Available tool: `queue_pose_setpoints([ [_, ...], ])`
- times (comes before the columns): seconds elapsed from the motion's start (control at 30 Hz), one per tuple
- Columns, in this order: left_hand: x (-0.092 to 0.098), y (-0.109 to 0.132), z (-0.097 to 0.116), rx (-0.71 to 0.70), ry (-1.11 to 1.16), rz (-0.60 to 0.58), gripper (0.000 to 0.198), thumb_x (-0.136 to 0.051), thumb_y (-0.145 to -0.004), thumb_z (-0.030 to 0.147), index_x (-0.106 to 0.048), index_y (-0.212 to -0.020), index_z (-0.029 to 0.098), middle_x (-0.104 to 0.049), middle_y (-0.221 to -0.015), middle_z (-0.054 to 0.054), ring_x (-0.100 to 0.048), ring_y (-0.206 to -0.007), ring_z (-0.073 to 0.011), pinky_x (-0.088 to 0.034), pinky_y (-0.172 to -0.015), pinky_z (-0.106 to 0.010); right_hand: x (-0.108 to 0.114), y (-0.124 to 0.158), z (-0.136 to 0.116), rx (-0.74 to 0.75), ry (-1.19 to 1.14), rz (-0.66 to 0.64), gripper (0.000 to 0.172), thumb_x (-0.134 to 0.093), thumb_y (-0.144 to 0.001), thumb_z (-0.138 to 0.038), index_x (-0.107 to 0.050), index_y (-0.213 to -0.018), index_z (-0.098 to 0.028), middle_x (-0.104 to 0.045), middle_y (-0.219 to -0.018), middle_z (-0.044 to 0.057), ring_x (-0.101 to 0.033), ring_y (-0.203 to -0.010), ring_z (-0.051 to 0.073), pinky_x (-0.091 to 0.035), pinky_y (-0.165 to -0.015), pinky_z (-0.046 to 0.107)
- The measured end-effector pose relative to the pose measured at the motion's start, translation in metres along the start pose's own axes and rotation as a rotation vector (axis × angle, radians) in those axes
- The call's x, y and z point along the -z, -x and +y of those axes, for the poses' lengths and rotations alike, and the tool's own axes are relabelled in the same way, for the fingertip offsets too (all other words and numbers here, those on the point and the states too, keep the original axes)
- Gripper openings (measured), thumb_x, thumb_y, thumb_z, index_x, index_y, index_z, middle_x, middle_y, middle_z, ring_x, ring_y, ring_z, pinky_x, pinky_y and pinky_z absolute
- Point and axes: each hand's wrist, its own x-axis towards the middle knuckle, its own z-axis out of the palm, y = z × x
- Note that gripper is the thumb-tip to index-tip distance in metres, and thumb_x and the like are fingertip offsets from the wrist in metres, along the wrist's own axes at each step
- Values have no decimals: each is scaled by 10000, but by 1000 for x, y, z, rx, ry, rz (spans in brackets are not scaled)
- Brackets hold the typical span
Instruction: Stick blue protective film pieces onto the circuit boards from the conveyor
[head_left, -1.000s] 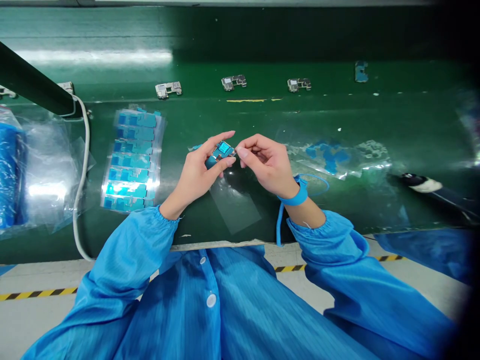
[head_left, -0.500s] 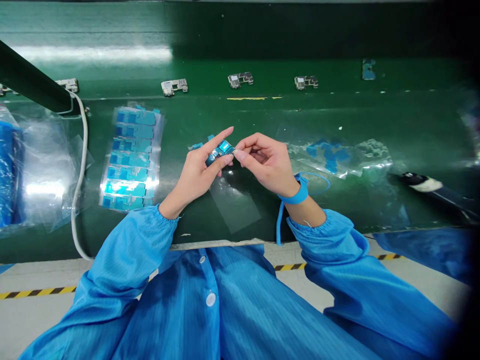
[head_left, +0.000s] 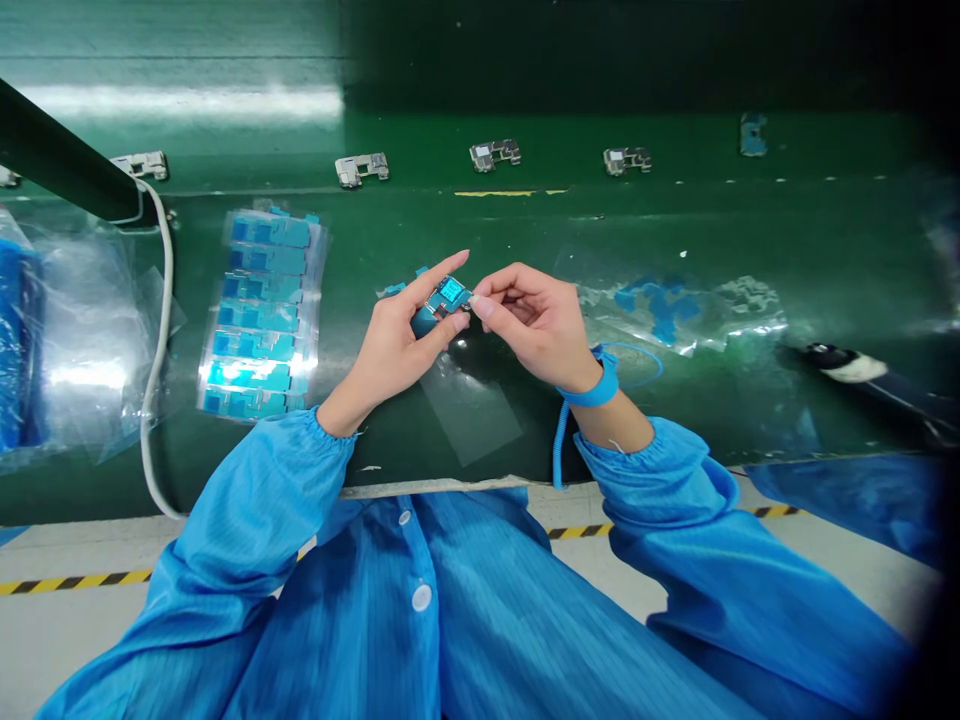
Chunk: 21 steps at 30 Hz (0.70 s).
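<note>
A small circuit board (head_left: 444, 302) with shiny blue film on its upper face is gripped between the thumb and fingers of my left hand (head_left: 397, 335). My left index finger stretches out above it. At the board's right corner, the thumb and index finger of my right hand (head_left: 529, 315) are pinched together. What lies between those fingertips is too small to make out. A blue wrist strap (head_left: 600, 385) with a coiled cord circles my right wrist. Under my hands, a clear plastic sheet (head_left: 472, 415) lies on the green work surface.
Circuit boards (head_left: 495, 155) stand in a row on the green belt beyond my hands. A sheet of blue film pieces (head_left: 259, 315) lies left, beside a white cable (head_left: 159, 370). Blue film scraps (head_left: 660, 305) on clear plastic and a black-and-white tool (head_left: 844, 362) lie right.
The row of boards on the belt has shifted a little to the right. The held board is tilted slightly differently, its blue film catching less glare. Both hands stay nearly in place.
</note>
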Motion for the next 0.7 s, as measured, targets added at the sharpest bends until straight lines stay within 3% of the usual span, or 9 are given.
queue_pose_setpoints([
  [0.2,0,1,5,38,43,-24,636,-776,-1021,609,-646,-1602,385,-751,-935,1,-705,-697,-161,-672,-713,-338,-1,0,-2,-4,-25,-2,434,-880,-944,-664,-762,-951,-247,-743,-814,13,-696,-720,167,-601,-706,325],
  [0.47,1,-1,3,26,48,-45,602,-729,-1058,593,-634,-1618,392,-791,-992,-3,-699,-709,-171,-641,-745,-361,-2,0,1,1,-14,5,430,-879,-950,-656,-759,-958,-243,-748,-816,8,-706,-723,161,-609,-711,318],
  [0.7,0,-2,3,-19,74,-43,575,-743,-1063,560,-674,-1591,346,-796,-939,-4,-660,-674,-134,-627,-708,-297,-3,-1,2,29,-18,2,422,-877,-960,-638,-749,-933,-236,-723,-782,-3,-650,-677,141,-564,-657,298],
])
